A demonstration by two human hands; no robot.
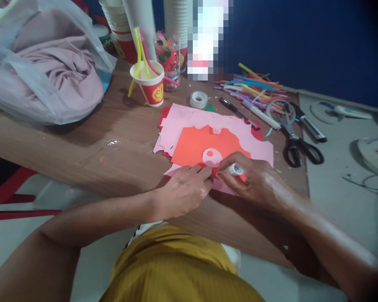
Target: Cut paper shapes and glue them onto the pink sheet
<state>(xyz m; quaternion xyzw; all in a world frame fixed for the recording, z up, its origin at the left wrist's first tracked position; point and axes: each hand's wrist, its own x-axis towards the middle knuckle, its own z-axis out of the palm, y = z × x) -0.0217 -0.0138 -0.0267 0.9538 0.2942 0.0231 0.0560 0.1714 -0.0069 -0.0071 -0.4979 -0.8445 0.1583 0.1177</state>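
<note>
My right hand point(253, 178) is closed around a white tube point(235, 169), its round end showing past my fingers; its kind is unclear. Beside it, my left hand point(187, 186) rests on the front of the paper stack with fingers curled together. Whatever is at its fingertips is hidden. Beneath both hands lies an orange paper sheet point(189, 144) over pink paper point(176, 115) with cut, wavy edges. A pink paper circle point(212, 157) with a small orange spot on it lies just beyond my fingertips. Red paper point(257, 133) shows at the stack's edges.
Black-handled scissors point(294, 142), a cutter knife point(308, 121), a pen point(236, 111) and a tape roll point(198, 99) lie around the paper. Behind are colourful pipe cleaners point(252, 86) and a red-white paper cup point(149, 86). A plastic bag point(50, 84) with pink cloth stands left.
</note>
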